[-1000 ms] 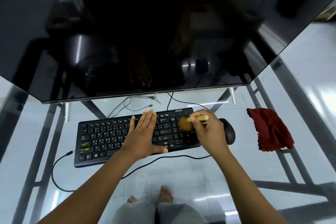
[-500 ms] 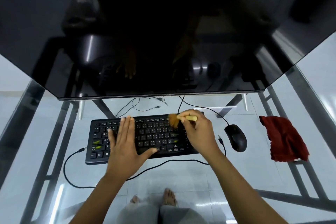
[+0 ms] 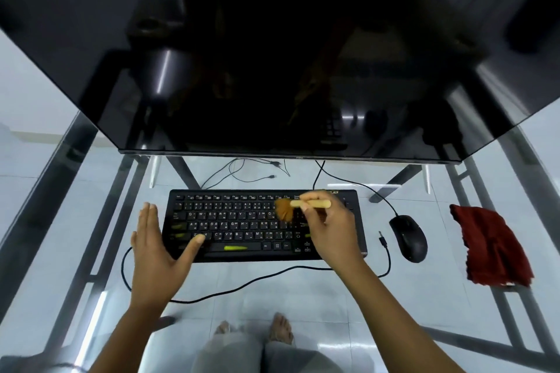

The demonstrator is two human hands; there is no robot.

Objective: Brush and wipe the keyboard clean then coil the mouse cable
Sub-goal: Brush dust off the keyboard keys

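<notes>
The left hand (image 3: 154, 251) is lying flat at the keyboard's (image 3: 242, 221) left end, fingers straight and pressed together past the edge on the glass table (image 3: 272, 288), thumb spread out onto the lower-left keys. The right hand (image 3: 330, 230) is pinching a wooden-handled brush (image 3: 309, 204) between thumb and fingertips, its brown bristles (image 3: 284, 209) touching the upper-right keys just left of those fingers. Right of that hand, the mouse (image 3: 409, 238) is sitting apart from the keyboard, and the red cloth (image 3: 491, 245) is lying beyond it near the table edge, bare glass between them. The mouse cable (image 3: 257, 278) is trailing loose along the near side, under both wrists. Key legends are showing white but reading too small; yellow-green marks are sitting on several keys. The dark monitor (image 3: 272, 54) is overhanging beyond the fingers, its top cut off
</notes>
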